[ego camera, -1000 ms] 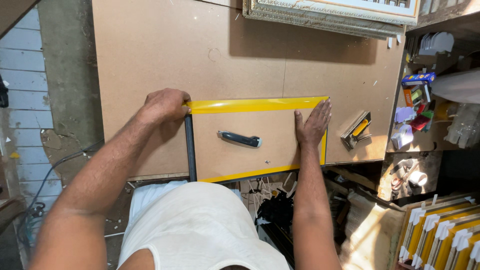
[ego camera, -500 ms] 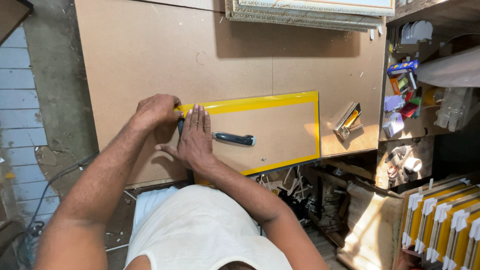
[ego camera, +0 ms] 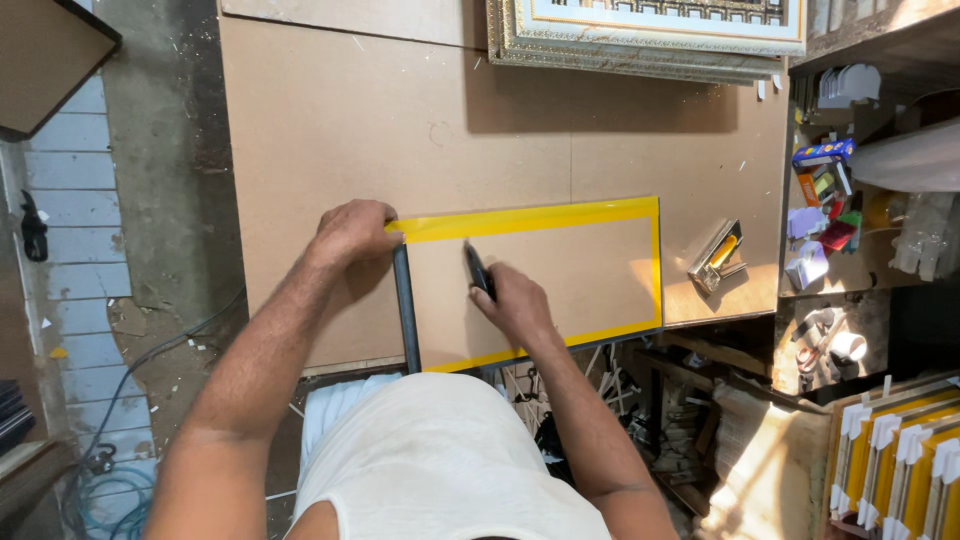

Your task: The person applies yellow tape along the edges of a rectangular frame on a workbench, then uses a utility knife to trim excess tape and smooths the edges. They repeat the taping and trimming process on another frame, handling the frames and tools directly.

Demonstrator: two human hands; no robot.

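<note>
Brown board panel (ego camera: 560,280) bordered with yellow tape (ego camera: 530,218), lying flat on the workbench top (ego camera: 400,130) at its near edge, long axis running left to right. Tape strips along the far edge, the right edge and the near edge; left end without visible tape, crossed instead by a dark straight bar (ego camera: 405,310) lying near to far, at right angles to the panel's long axis.

Dark-handled cutting tool (ego camera: 478,270), probably a utility knife, held over the panel just right of the bar, its length running roughly near to far and so almost parallel to the bar. Blade tip too small to make out; contact with the board not determinable.

Right hand (ego camera: 515,305) with fingers curled closed around the tool handle, positioned on the panel's left third, close beside the bar. Left hand (ego camera: 352,235) with fingers bent and pressed down on the far left corner, where bar and far tape strip meet; whether clamped on the bar's end or only on the tape cannot be told. Bar lying between the two hands, right hand nearer the tool and the uncut left end.

Metal staple gun with yellow body (ego camera: 716,258) on the bench right of the panel, well apart from both hands. Ornate picture frame (ego camera: 640,45) at the far edge of the bench.
</note>
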